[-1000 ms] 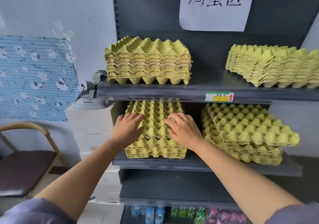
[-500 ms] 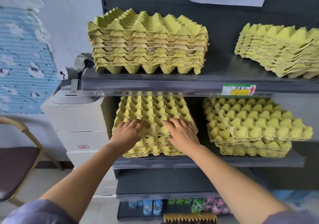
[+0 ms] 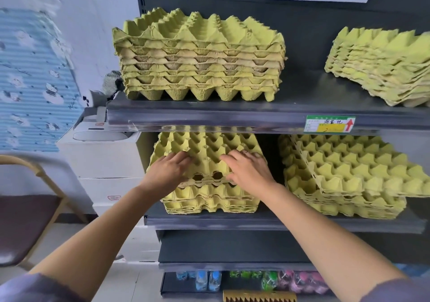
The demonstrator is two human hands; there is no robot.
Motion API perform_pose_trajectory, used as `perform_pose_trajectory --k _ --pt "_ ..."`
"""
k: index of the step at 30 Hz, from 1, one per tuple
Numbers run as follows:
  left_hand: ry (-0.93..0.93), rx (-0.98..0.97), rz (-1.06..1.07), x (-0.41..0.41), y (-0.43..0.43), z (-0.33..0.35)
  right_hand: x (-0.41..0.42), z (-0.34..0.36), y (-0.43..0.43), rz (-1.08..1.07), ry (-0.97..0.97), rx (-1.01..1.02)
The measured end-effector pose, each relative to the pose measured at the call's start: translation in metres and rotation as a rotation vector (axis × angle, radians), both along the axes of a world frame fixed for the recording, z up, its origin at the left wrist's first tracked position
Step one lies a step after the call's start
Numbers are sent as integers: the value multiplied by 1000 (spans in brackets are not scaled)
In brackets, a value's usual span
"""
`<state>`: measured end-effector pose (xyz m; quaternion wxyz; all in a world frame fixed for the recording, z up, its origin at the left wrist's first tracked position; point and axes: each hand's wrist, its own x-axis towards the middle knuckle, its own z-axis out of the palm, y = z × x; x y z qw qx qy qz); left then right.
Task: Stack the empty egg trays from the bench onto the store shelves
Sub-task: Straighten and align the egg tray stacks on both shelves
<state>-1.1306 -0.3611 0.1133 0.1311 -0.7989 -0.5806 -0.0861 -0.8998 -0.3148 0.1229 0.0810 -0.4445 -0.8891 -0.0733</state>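
Top egg tray (image 3: 209, 145) is sitting on the stack (image 3: 209, 201) below-left of the price label (image 3: 330, 123), its front edge riding high, not nested. I am pressing it with left hand (image 3: 169, 171) and right hand (image 3: 249, 173), fingers flat and spread, gripping nothing. Risk: uneven pressing may crush the pulp or skew the stack.

Both forearms stretched forward, left hand (image 3: 168, 171) palm down, fingers extended, right hand (image 3: 247, 170) alike
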Motion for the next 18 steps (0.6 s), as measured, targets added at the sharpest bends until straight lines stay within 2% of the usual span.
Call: perform_pose_trajectory --k 6,12,18 --pt "-22 44 6 2 0 7 -1 11 2 0 20 64" --pt "41 124 -48 7 1 15 9 14 -1 -25 72 67" --pt "52 108 -71 7 -1 12 13 13 -8 -21 74 100"
